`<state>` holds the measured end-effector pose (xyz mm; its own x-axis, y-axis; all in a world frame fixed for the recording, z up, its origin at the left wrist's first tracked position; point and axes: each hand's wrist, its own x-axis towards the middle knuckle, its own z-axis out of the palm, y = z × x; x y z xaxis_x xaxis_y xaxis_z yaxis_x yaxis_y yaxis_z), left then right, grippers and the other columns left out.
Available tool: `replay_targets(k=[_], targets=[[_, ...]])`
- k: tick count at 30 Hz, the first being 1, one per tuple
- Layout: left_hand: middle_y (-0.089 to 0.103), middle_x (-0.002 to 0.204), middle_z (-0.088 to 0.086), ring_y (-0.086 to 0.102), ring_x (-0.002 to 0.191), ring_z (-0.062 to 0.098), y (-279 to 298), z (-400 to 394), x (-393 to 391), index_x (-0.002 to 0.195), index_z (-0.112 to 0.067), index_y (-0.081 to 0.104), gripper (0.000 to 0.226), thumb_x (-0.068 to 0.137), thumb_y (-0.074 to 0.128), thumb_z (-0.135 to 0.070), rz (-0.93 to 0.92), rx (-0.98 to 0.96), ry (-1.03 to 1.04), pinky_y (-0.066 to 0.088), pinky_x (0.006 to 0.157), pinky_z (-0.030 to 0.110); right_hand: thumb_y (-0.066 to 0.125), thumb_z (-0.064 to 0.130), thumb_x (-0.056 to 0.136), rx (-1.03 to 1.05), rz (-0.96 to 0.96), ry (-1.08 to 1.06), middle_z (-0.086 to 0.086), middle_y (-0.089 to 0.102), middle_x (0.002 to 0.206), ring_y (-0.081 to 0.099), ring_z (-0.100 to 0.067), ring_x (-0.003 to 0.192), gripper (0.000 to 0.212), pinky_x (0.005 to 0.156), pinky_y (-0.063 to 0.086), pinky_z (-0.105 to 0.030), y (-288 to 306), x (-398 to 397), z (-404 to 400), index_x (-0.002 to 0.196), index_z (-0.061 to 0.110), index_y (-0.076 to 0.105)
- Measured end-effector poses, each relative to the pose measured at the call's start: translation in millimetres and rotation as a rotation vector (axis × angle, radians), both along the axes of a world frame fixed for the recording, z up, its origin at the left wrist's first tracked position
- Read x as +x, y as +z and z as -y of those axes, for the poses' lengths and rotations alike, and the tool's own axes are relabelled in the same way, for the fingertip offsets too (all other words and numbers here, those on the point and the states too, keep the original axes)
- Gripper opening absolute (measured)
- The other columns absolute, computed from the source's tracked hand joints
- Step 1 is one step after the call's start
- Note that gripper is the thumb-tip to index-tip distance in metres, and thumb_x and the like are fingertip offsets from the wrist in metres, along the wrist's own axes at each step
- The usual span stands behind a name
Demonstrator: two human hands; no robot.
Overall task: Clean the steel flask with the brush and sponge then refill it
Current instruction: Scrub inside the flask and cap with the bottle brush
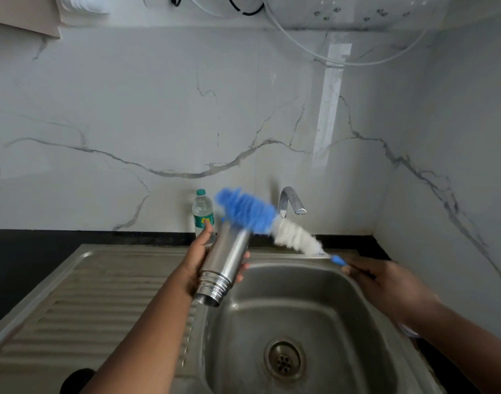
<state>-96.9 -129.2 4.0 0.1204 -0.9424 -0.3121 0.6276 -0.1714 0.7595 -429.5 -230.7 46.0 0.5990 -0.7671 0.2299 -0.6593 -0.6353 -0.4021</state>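
Sink [300, 317]: brushed stainless basin, rounded corners, perforated drain at the bottom; ribbed draining board to its left. Looks dry.
Left hand [196, 261]: fingers wrapped and clamped round the steel flask, thumb up the far side.
Steel flask [225, 263]: smooth polished cylinder, threaded stepped neck. Held over the basin's left rim, tilted, mouth pointing down and toward the camera, base up and away. No cap seen.
Right hand [385, 282]: fingers closed on the brush's thin blue handle end; motion-blurred.
Bottle brush [260, 220]: long, soft bristles, blue at the tip half, white nearer the handle. Lies across behind the flask's raised base, outside the flask.
Step in hand: judged early brushing stage; brush not inside the flask.
Next move: calls for turning the mouth toward the brush tip, aligning the bristles with the narrow neck, then pushing in.
Faucet [292, 201]: chrome, curved spout, no water running.
Bench [30, 251]: dark surface around the sink.
Water bottle [203, 213]: clear plastic, green cap and label, standing at the marble-veined wall.
Sponge: not seen.
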Motion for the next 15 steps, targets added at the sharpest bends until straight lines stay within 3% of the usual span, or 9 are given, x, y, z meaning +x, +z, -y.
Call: replay_targets(k=[2,4,6,8,10,12,13,15], targets=[[0.067,0.103,0.028,0.070,0.081,0.043,2.7,2.1,-1.6,0.116,0.005,0.067,0.098,0.046,0.093,-0.058,0.021,-0.013,-0.061,0.060,0.065,0.050,0.051,0.049,0.094,0.013,0.076,0.005,0.023,0.070,0.103,0.065,0.000,0.092,0.026,0.080,0.052,-0.026,-2.8,-0.2,4.7,0.115,0.062,0.057],[0.071,0.087,0.024,0.072,0.069,0.034,-3.4,4.8,-1.1,0.102,0.007,0.069,0.103,0.026,0.098,-0.056,0.021,-0.024,-0.025,0.061,0.056,0.041,0.051,0.053,0.092,-0.070,0.023,0.076,0.032,0.068,0.087,0.063,0.009,0.078,0.025,0.071,0.049,-0.013,-6.8,-2.6,-1.4,0.110,0.069,0.052],[0.072,0.066,0.010,0.070,0.053,0.015,-14.5,4.0,1.2,0.089,-0.001,0.063,0.100,0.016,0.091,-0.063,0.111,-0.001,0.227,0.056,0.046,0.027,0.042,0.062,0.092,-0.157,-0.007,0.148,0.034,0.067,0.086,0.064,0.009,0.073,0.026,0.062,0.042,-0.003,-10.2,-7.4,-10.6,0.116,0.068,0.050],[0.072,0.066,0.005,0.068,0.049,0.008,-15.4,3.0,3.7,0.086,-0.007,0.061,0.086,0.028,0.083,-0.067,0.122,-0.050,0.358,0.054,0.044,0.024,0.033,0.071,0.089,-0.219,0.026,0.191,0.027,0.070,0.097,0.065,0.007,0.083,0.036,0.064,0.045,-0.004,-21.8,-13.4,-5.0,0.121,0.064,0.049],[0.072,0.072,0.015,0.070,0.054,0.020,-9.9,2.0,0.8,0.086,0.001,0.070,0.080,0.049,0.074,-0.070,0.037,-0.033,0.219,0.057,0.046,0.029,0.034,0.075,0.086,-0.083,0.090,0.107,0.022,0.072,0.096,0.067,0.006,0.084,0.031,0.070,0.052,-0.015,-21.2,-11.1,1.0,0.110,0.070,0.053],[0.070,0.096,0.026,0.072,0.072,0.035,-5.9,4.3,1.6,0.103,0.007,0.072,0.069,0.080,0.057,-0.056,-0.031,-0.011,0.100,0.061,0.058,0.043,0.048,0.059,0.089,0.026,0.146,0.022,0.015,0.074,0.093,0.067,-0.001,0.085,0.023,0.074,0.053,-0.022,-22.6,-4.6,11.4,0.108,0.061,0.061],[0.068,0.104,0.028,0.072,0.078,0.039,-5.6,5.6,3.6,0.110,0.008,0.070,0.066,0.086,0.053,-0.051,-0.037,-0.001,0.089,0.061,0.062,0.047,0.051,0.051,0.091,0.035,0.157,0.003,0.013,0.074,0.094,0.067,-0.003,0.086,0.022,0.075,0.052,-0.023,-23.4,-3.1,15.0,0.110,0.058,0.061],[0.067,0.107,0.029,0.071,0.081,0.040,-3.8,6.7,-1.4,0.118,0.007,0.065,0.062,0.087,0.052,-0.045,-0.035,0.005,0.086,0.060,0.065,0.046,0.048,0.060,0.089,0.020,0.138,0.018,0.013,0.074,0.092,0.068,-0.003,0.084,0.023,0.075,0.054,-0.027,-22.0,-7.0,15.5,0.108,0.065,0.058]])
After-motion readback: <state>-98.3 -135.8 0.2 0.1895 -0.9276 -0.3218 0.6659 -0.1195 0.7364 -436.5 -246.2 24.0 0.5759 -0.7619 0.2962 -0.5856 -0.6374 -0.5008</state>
